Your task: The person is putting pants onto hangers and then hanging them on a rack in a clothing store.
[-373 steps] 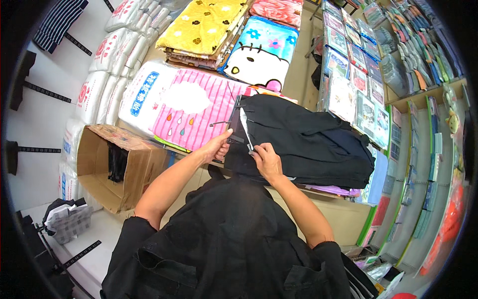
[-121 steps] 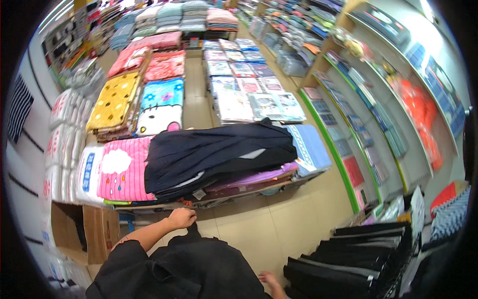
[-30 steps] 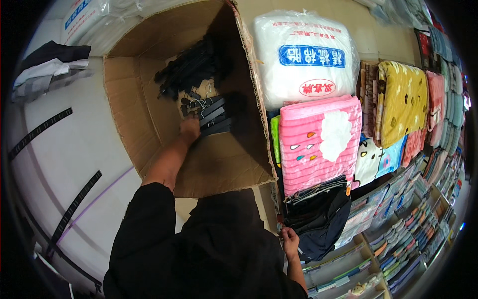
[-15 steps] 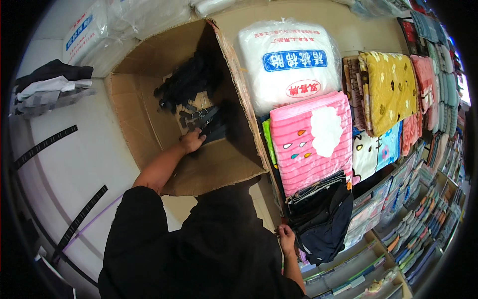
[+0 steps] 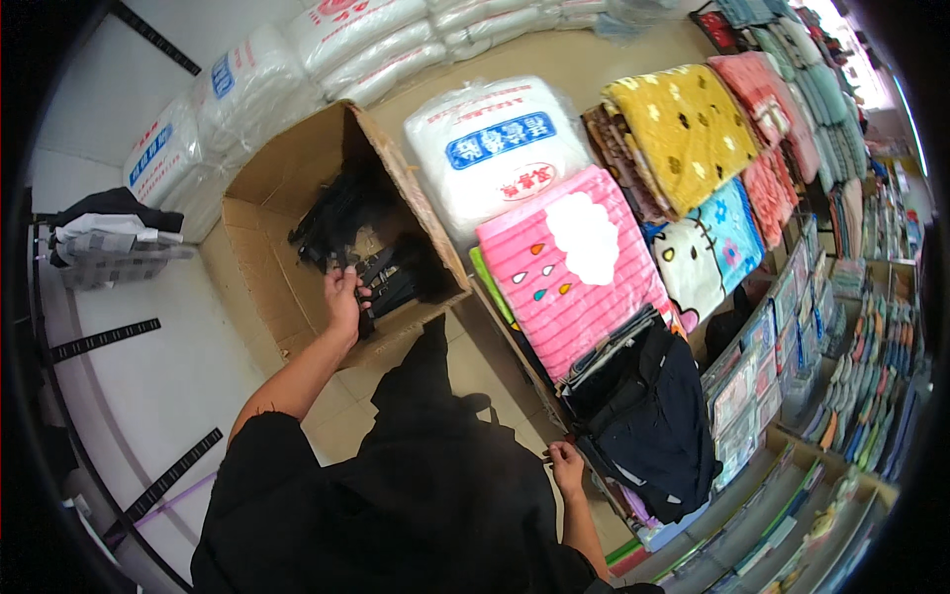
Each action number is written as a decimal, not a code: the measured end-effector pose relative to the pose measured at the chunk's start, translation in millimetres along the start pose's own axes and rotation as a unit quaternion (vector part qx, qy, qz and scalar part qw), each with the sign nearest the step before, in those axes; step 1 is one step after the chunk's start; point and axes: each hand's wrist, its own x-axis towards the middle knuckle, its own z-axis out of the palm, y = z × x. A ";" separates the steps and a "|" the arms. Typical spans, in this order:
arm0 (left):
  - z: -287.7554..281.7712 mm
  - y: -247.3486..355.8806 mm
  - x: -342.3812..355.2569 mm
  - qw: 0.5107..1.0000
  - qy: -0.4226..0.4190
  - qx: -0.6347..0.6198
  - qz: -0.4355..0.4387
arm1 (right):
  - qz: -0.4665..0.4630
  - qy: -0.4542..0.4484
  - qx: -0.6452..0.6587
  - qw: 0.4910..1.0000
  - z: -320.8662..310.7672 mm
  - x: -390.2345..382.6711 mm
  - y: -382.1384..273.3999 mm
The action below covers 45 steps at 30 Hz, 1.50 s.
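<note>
A tall open cardboard box (image 5: pixel 259 238) stands in front of me, with a tangle of black hangers (image 5: pixel 332 223) inside; its depth is dark. My left hand (image 5: pixel 343 300) reaches in over the near side, its fingers closed round part of a black hanger (image 5: pixel 379 287). How many pieces it grips is hidden. On the right, my right hand (image 5: pixel 567 469) is low beside the edge of the display table, with fingers bent together. A small dark bit shows at its fingertips, too small to name. A folded black garment or bag (image 5: pixel 653 421) lies close to that hand.
Right of the box lie a plastic-wrapped white quilt (image 5: pixel 495 139), a pink blanket (image 5: pixel 584 277) and a yellow blanket (image 5: pixel 683 129). More wrapped quilts (image 5: pixel 376 49) line the back. Folded clothes (image 5: pixel 114 233) hang at left; racks of packaged goods (image 5: pixel 866 366) fill the far right.
My left hand has drawn back toward me and left, nearer the box's near side. The view has shifted and turned, showing more of the right-hand racks. My right hand stays by the table edge.
</note>
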 end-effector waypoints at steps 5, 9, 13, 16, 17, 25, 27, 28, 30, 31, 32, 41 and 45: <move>46.8 19.5 -131.0 0.963 -0.041 0.036 0.266 | -0.074 0.024 0.073 0.994 -25.1 -32.9 31.9; 84.9 -16.3 -246.3 0.857 -0.215 0.198 0.425 | -0.187 0.012 0.120 0.975 -52.2 -68.4 30.6; 119.3 -38.1 -367.1 0.696 -0.314 0.349 0.544 | -0.236 -0.050 0.234 0.942 -86.2 -110.8 2.9; 140.2 -60.3 -432.2 0.588 -0.370 0.389 0.605 | -0.279 -0.063 0.317 0.904 -113.4 -147.0 -6.7; 144.2 -67.8 -448.1 0.526 -0.387 0.407 0.639 | -0.274 -0.079 0.418 0.862 -118.9 -155.5 -6.1; 174.0 -104.8 -531.2 0.367 -0.465 0.378 0.711 | -0.298 -0.022 0.621 0.725 -161.4 -166.0 66.4; 179.3 -103.3 -539.1 0.371 -0.463 0.402 0.698 | -0.326 0.010 0.633 0.702 -180.4 -165.5 84.8; 181.6 -103.3 -539.9 0.395 -0.459 0.404 0.685 | -0.337 0.016 0.632 0.698 -189.7 -168.0 90.4; 186.6 -104.5 -536.5 0.409 -0.461 0.426 0.663 | -0.341 0.036 0.631 0.696 -203.1 -171.8 100.1; 191.5 -107.1 -536.8 0.405 -0.465 0.427 0.662 | -0.340 0.040 0.634 0.694 -207.8 -173.0 103.1; 197.1 -109.6 -537.0 0.399 -0.471 0.414 0.669 | -0.342 0.043 0.634 0.693 -212.2 -173.4 105.7; 266.0 -128.7 -521.9 0.385 -0.515 0.369 0.671 | -0.342 0.092 0.632 0.690 -254.5 -146.1 107.7; 300.0 -134.4 -504.1 0.419 -0.522 0.357 0.652 | -0.326 0.100 0.628 0.700 -272.0 -125.2 91.9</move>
